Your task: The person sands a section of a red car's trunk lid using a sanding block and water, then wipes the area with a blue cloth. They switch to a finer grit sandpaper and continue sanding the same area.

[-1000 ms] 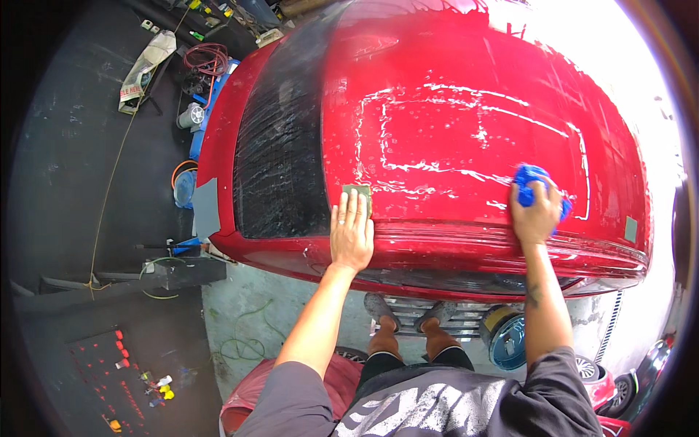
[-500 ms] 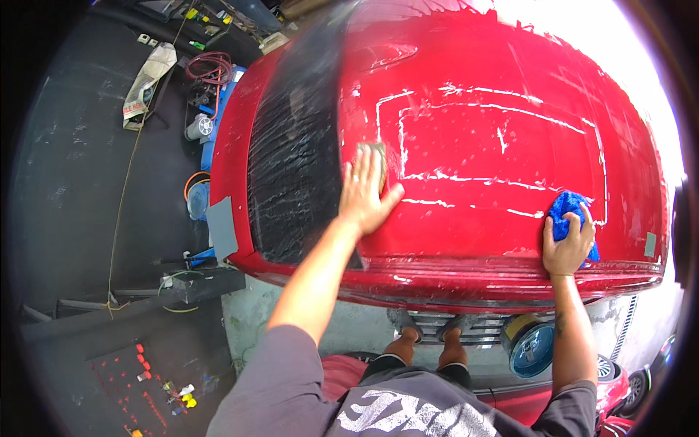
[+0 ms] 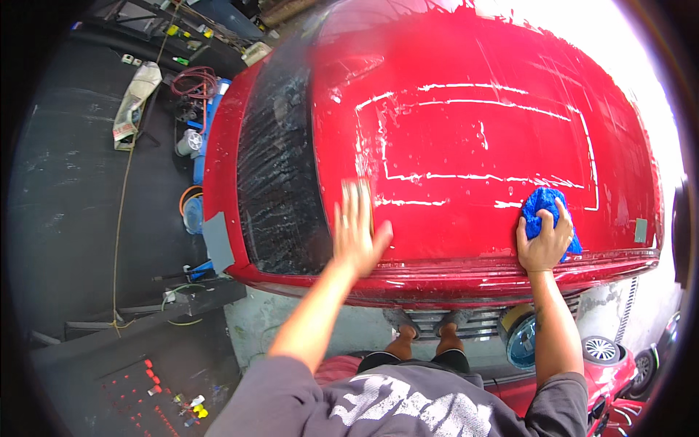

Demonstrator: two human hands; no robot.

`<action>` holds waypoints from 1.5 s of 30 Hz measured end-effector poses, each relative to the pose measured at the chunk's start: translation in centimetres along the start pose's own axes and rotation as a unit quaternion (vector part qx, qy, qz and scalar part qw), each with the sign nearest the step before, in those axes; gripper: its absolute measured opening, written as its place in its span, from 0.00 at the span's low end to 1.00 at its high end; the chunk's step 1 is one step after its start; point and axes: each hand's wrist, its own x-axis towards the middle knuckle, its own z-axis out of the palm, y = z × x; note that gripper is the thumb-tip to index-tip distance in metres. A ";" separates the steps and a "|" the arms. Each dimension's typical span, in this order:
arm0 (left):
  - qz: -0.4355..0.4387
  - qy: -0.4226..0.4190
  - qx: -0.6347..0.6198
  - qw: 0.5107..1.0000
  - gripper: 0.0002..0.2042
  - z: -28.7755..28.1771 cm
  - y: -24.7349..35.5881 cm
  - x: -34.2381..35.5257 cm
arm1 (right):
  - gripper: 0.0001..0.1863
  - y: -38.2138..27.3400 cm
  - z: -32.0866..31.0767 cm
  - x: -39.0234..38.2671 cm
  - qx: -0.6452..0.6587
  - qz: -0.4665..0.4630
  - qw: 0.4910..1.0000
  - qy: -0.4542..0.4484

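Note:
My left hand lies with its fingers stretched out over a thin greyish-brown pad, pressing it on the wet red car roof beside the dark windshield. Only a narrow edge of the pad shows past the fingers; its exact kind is unclear. Bunched under the curled fingers of my right hand is a fluffy blue microfiber cloth, resting on the roof close to its near edge. White foamy lines form one rectangle inside another on the paint, with droplets scattered around them.
A bucket stands on the floor by my feet, below my right forearm. Another red car is close behind me. Left of the windshield are blue equipment with a coiled hose and a dark wall. Grey tape sticks to the car.
My left hand and the pad have slid toward me along the roof. My right hand with the cloth appears slightly farther left, while the whole view has also shifted a little.

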 end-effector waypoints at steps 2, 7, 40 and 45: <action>-0.025 -0.103 -0.018 0.994 0.54 -0.1 1.7 -6.6 | 0.22 0.1 -0.1 0.2 0.013 -0.006 1.000 0.006; 0.100 0.020 0.069 0.992 0.56 1.3 -4.3 6.1 | 0.23 0.8 0.3 0.1 0.021 -0.009 1.000 0.006; 0.058 -0.064 0.072 0.994 0.55 0.2 2.3 -0.6 | 0.22 0.7 0.0 0.5 0.036 0.007 0.999 0.005; 0.046 0.002 0.114 0.992 0.53 2.1 -7.8 28.3 | 0.21 1.3 0.7 -0.3 0.027 0.008 1.000 -0.001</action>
